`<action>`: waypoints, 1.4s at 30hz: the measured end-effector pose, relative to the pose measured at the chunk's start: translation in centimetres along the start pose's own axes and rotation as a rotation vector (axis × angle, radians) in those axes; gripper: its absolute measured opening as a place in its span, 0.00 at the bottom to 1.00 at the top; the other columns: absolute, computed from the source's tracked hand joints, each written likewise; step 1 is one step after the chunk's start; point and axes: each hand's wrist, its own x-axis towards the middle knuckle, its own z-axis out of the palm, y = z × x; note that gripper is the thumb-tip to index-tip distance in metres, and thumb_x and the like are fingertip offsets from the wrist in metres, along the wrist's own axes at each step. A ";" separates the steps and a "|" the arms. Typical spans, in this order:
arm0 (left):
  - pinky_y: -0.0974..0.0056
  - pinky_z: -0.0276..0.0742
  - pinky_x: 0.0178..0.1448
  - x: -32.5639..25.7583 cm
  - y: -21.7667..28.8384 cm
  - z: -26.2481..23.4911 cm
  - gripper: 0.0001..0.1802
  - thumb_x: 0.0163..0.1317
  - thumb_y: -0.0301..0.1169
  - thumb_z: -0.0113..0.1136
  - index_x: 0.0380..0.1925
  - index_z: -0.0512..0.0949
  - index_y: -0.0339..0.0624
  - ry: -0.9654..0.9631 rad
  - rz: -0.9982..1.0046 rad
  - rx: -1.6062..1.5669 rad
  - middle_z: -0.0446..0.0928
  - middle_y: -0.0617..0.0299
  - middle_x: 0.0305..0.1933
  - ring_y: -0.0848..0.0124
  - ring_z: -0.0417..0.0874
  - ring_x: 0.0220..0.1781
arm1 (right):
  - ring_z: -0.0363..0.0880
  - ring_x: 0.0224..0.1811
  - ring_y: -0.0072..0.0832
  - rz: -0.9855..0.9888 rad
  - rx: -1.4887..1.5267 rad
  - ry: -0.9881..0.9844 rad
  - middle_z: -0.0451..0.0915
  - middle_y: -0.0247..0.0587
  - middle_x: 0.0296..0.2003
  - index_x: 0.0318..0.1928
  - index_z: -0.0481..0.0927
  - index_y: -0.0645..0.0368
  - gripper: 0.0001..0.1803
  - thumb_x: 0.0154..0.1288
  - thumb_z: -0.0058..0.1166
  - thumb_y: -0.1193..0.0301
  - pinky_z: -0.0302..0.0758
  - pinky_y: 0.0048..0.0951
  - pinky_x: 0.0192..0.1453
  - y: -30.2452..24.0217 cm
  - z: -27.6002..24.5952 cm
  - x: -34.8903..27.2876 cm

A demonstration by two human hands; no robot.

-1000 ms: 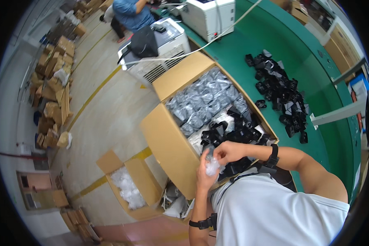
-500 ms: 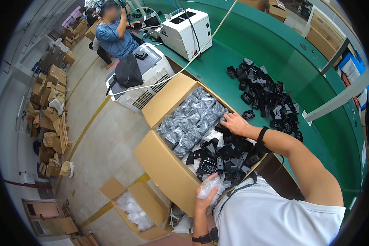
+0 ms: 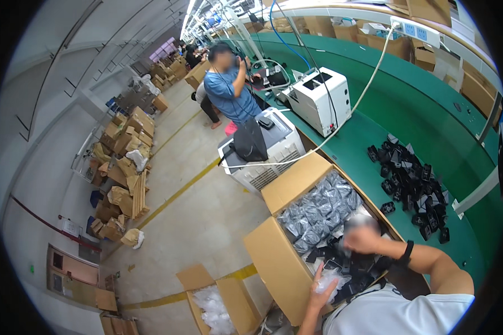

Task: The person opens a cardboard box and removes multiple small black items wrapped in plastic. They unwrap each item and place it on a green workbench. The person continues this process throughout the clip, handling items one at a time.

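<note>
My left hand (image 3: 323,289) is closed on a crumpled clear plastic bag (image 3: 331,277) at the near edge of a large open cardboard box (image 3: 274,262). My right hand (image 3: 364,239), with a black wristband, is blurred by motion over the middle of the box. Whether it holds anything cannot be told. Grey plastic-wrapped parts (image 3: 318,209) fill the far half of the box. Loose black parts (image 3: 341,262) lie in the near half, under my hands.
A pile of black parts (image 3: 413,178) lies on the green table (image 3: 374,139). A white machine (image 3: 321,100) and a white floor unit (image 3: 262,162) with a black bag stand beyond the box. A person in blue (image 3: 226,92) stands farther back. A small box of clear bags (image 3: 218,304) sits on the floor.
My right hand left my left hand, reached to the far side of the box, then came back toward the middle. My left hand kept the plastic bag. The view tilted up.
</note>
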 end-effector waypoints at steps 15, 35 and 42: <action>0.64 0.77 0.42 -0.4 0.3 -3.0 0.11 0.58 0.31 0.67 0.38 0.80 0.38 0.172 -0.252 -0.497 0.80 0.61 0.37 0.70 0.81 0.37 | 0.84 0.40 0.44 0.215 -0.369 -0.037 0.84 0.48 0.38 0.44 0.81 0.56 0.24 0.53 0.62 0.52 0.80 0.39 0.44 3.9 5.2 8.1; 0.66 0.75 0.46 0.9 -9.3 -2.1 0.13 0.58 0.33 0.68 0.40 0.81 0.39 0.048 -0.306 -0.452 0.82 0.62 0.39 0.72 0.81 0.39 | 0.83 0.35 0.50 0.121 -0.433 -0.173 0.82 0.51 0.35 0.56 0.63 0.51 0.30 0.51 0.58 0.69 0.79 0.47 0.36 8.7 7.8 8.2; 0.66 0.75 0.46 0.8 -8.4 -2.7 0.16 0.58 0.34 0.68 0.44 0.81 0.38 0.195 -0.195 -0.219 0.81 0.62 0.40 0.73 0.81 0.40 | 0.82 0.27 0.33 0.183 0.268 0.039 0.82 0.40 0.24 0.42 0.77 0.55 0.16 0.51 0.62 0.72 0.78 0.36 0.34 7.2 4.9 7.1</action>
